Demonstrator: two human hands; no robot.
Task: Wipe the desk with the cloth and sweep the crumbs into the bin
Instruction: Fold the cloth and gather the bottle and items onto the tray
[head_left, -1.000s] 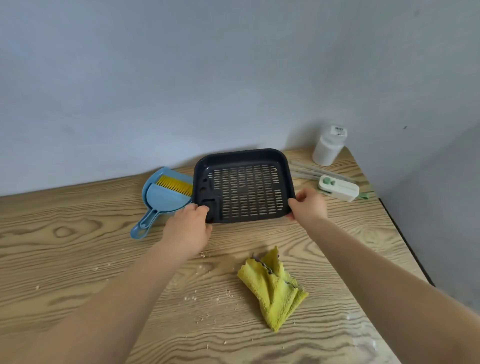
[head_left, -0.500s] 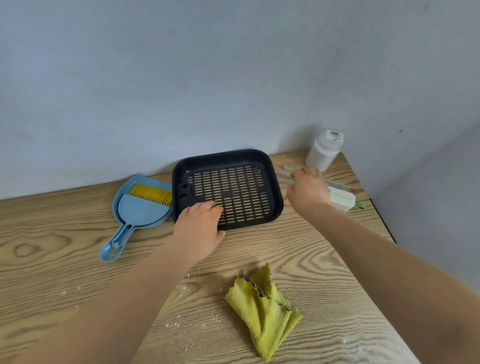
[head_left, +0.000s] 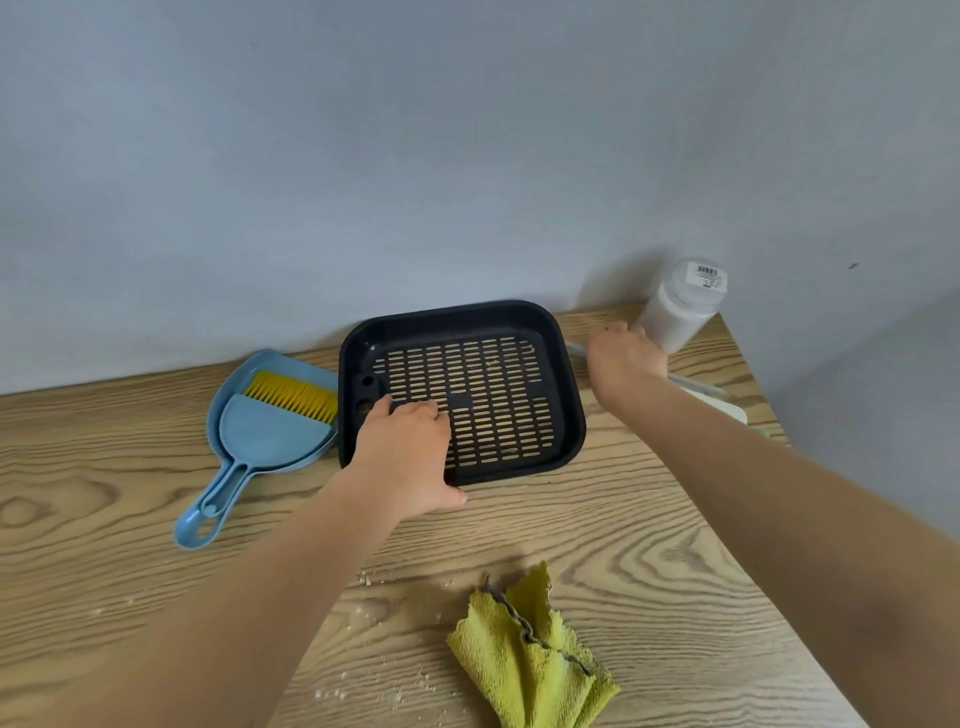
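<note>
A crumpled yellow-green cloth (head_left: 530, 654) lies on the wooden desk (head_left: 104, 493) near its front edge. Pale crumbs (head_left: 374, 691) are scattered left of the cloth. My left hand (head_left: 405, 457) grips the front-left rim of a black slotted tray (head_left: 566, 364), with the fingers inside and the thumb on the front wall. My right hand (head_left: 623, 361) reaches to the tray's right, knuckles up, and its fingertips touch the base of a white bottle (head_left: 680, 306). What its fingers hold is hidden. A blue dustpan (head_left: 260, 441) with a yellow-bristled brush (head_left: 293, 397) lies left of the tray.
Thin clear sticks (head_left: 696, 384) and a white device (head_left: 732, 413) lie under my right forearm by the desk's right edge. A grey wall runs close behind the tray and dustpan. The desk ends at the right, just past the bottle.
Both hands held the tray's front corners; it now sits further back and left, against the dustpan. My right hand let go and moved right and back to the bottle. My left hand stays on the rim.
</note>
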